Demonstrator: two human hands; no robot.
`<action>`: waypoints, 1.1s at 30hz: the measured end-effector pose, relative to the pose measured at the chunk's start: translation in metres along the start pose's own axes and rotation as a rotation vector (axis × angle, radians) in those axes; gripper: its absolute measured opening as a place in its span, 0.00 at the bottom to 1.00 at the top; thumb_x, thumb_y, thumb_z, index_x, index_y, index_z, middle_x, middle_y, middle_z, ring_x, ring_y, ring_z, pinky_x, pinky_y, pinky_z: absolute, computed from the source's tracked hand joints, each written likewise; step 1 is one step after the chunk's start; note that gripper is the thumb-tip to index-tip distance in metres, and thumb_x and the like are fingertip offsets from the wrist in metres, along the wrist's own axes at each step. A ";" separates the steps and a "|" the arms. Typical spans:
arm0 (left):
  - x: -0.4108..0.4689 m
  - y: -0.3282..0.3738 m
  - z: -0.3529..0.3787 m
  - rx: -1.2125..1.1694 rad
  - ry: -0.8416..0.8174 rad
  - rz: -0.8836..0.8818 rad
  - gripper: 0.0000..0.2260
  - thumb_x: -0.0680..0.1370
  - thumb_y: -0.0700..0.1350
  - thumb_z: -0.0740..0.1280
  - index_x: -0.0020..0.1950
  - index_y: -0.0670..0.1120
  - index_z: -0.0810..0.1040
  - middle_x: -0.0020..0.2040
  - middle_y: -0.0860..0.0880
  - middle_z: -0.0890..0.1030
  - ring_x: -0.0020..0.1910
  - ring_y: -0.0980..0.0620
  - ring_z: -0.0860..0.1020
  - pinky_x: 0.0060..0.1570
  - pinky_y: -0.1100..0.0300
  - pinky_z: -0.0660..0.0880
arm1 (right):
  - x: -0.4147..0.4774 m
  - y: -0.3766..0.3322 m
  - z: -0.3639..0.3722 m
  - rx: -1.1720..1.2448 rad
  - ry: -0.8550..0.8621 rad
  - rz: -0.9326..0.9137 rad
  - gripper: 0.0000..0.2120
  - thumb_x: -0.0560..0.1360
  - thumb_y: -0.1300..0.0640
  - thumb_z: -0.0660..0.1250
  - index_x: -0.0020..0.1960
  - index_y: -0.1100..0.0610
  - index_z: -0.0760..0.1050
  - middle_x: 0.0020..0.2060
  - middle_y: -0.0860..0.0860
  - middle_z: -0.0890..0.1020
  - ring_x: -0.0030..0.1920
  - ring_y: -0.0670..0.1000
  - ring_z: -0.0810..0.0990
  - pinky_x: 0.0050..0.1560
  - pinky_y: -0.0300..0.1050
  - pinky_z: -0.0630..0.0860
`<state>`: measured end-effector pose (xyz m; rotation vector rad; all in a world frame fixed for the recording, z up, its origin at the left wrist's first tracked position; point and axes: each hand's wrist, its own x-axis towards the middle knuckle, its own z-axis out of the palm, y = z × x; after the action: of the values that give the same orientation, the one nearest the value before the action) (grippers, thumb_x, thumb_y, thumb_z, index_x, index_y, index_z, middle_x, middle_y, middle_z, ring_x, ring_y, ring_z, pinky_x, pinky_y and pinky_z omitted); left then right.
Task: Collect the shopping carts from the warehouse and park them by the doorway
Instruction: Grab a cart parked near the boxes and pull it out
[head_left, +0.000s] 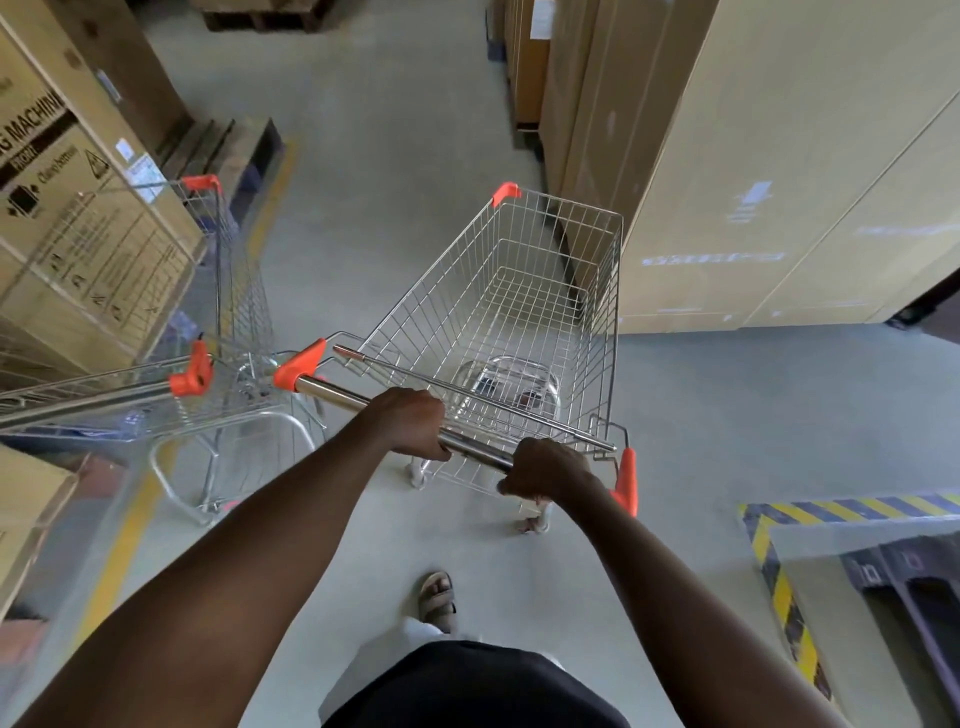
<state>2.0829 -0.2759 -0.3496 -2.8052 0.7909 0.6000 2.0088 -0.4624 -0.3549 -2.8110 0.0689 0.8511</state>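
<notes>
While no doorway shows: none of the carts can be judged parked; the task looks early or midway.
Left hand (415, 423): fingers curled tight round the steel handle bar (332, 389), left of its middle.
Right hand (545, 470): fingers clamped on the same bar, near its orange right end.
Held cart (519, 291): empty wire basket, standing in the aisle on the grey floor (395, 156), nose pointing away, tall cartons (779, 182) close on its right.
Second cart (244, 301): just beside it on the left, against the printed boxes (78, 208), no hand on it; whether the two carts touch I cannot tell.
Left to do: wheel this cart to the doorway and park it, then fetch the second.
</notes>
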 end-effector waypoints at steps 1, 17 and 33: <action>-0.002 0.003 0.002 -0.009 0.010 -0.001 0.20 0.71 0.61 0.69 0.48 0.44 0.79 0.50 0.44 0.82 0.51 0.43 0.80 0.48 0.57 0.73 | -0.005 0.001 0.003 0.018 0.051 0.023 0.16 0.72 0.48 0.67 0.56 0.56 0.77 0.54 0.54 0.83 0.54 0.55 0.81 0.44 0.43 0.69; -0.096 0.093 0.049 -0.113 0.051 -0.025 0.21 0.70 0.61 0.68 0.50 0.45 0.80 0.54 0.44 0.82 0.53 0.42 0.80 0.53 0.54 0.77 | -0.116 0.042 0.083 -0.039 0.345 0.075 0.17 0.72 0.49 0.62 0.57 0.57 0.76 0.52 0.55 0.81 0.53 0.59 0.81 0.47 0.47 0.75; -0.250 0.188 0.116 -0.112 0.119 0.045 0.20 0.71 0.61 0.68 0.49 0.46 0.80 0.49 0.47 0.82 0.48 0.45 0.80 0.49 0.55 0.75 | -0.281 0.057 0.191 -0.095 0.426 0.068 0.18 0.74 0.45 0.62 0.53 0.58 0.76 0.49 0.57 0.82 0.51 0.59 0.82 0.43 0.46 0.74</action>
<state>1.7497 -0.2890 -0.3586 -2.9554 0.8705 0.5029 1.6646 -0.4830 -0.3648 -3.0453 0.1919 0.2599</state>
